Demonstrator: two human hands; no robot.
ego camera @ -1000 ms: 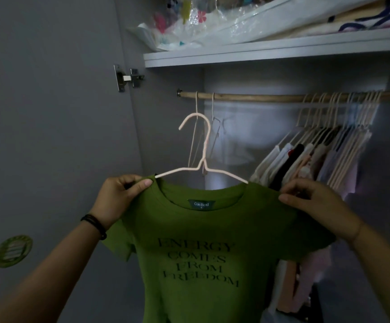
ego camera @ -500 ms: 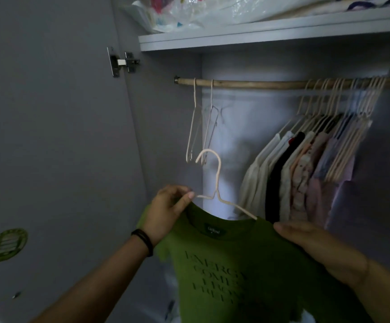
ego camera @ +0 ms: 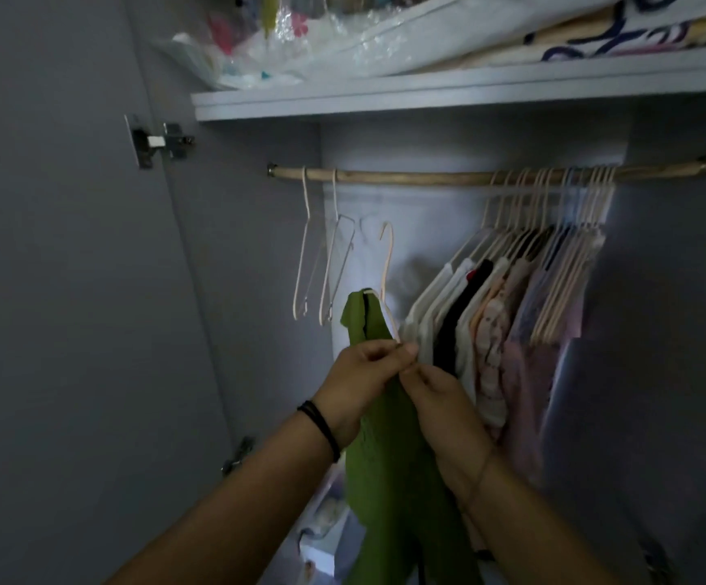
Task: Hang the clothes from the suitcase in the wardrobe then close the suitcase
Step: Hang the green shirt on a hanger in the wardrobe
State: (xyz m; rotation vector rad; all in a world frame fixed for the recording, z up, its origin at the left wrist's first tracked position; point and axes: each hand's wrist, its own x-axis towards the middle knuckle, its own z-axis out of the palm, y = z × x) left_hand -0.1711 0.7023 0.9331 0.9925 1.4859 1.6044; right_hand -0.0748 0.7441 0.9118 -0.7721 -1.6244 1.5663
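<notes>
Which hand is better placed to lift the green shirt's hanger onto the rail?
Probably the left hand: it holds the green shirt higher, nearest the hook of the hanger, below the free gap on the rail. The right hand sits lower, beside the hung clothes.

head cam, sole view | worn on the head, wide-angle, faces forward into the wardrobe (ego camera: 448, 247), seemingly tilted a little upward | near: left hand (ego camera: 359, 386) and right hand (ego camera: 444, 415) meet at centre, forearms enter from 6 o'clock | rod (ego camera: 427, 178) 12 to 2 o'clock, shelf (ego camera: 469, 92) 12 o'clock, door (ego camera: 68, 247) 9 o'clock
</notes>
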